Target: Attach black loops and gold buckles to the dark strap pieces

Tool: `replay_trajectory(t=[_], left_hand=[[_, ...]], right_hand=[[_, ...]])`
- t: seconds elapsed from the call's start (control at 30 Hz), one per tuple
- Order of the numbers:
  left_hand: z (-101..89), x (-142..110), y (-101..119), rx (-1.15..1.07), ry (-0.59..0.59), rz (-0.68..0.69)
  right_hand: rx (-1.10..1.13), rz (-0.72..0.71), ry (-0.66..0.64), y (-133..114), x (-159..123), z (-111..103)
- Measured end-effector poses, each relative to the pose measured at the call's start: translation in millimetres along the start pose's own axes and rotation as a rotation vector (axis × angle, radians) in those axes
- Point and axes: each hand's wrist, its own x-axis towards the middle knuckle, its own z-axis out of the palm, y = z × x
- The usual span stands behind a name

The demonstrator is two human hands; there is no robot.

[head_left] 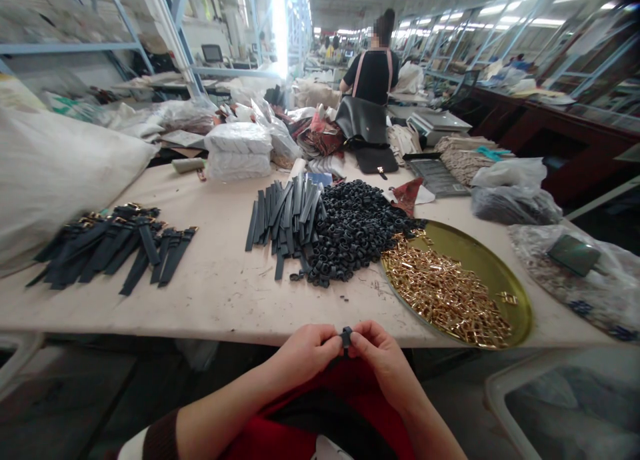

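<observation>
At the table's front edge, my left hand (320,347) and my right hand (374,345) meet, both closed in a pinch. Between their fingertips is a small dark strap loop (347,336), gripped from both sides; fingers partly cover it. Beyond them lies a heap of similar dark loops (355,230), with flat dark strap strips (287,213) against its left side. A round gold-coloured tray (513,273) to the right holds a pile of small gold metal buckles (445,290). Dark straps with gold buckles (120,247) are stacked at the left.
A big white sack (60,167) rests on the table's left end. Plastic-wrapped packs (237,150), a black bag (367,127) and stacked beige pieces (467,157) line the back. Clear plastic bags (580,273) lie at right. Another person (375,73) stands behind the table.
</observation>
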Motion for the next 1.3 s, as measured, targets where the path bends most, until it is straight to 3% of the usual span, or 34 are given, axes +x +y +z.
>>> replay_trajectory(t=[0.3, 0.5, 0.57, 0.7, 0.8, 0.93, 1.1, 1.23, 1.3], left_hand=[[8.7, 2, -3, 0.170, 0.140, 0.066], [9.7, 2, -7, 0.269, 0.101, 0.084], [8.4, 3, -6, 0.287, 0.085, 0.092], [8.6, 4, -2, 0.322, 0.074, 0.089], [5.7, 2, 1, 0.260, 0.025, 0.106], [-5.7, -4, 3, 0.138, -0.155, 0.059], [-11.1, -10, 7, 0.070, -0.062, 0.085], [-6.1, -8, 9, -0.049, -0.152, 0.029], [-2.7, -3, 7, -0.067, -0.115, 0.032]], right_hand=[[0.151, 0.012, 0.027, 2, -1, 7], [0.274, 0.105, 0.057, 10, 1, 7], [0.206, 0.099, 0.050, 11, 0, 7], [-0.119, -0.132, 0.050, 6, -2, 4], [-0.180, -0.114, 0.029, -2, -4, -3], [0.011, 0.034, 0.078, -4, -4, -10], [0.189, 0.067, -0.028, 3, -3, 1], [0.207, 0.032, 0.022, 2, -5, 9], [0.209, 0.007, 0.011, 0, -4, 12]])
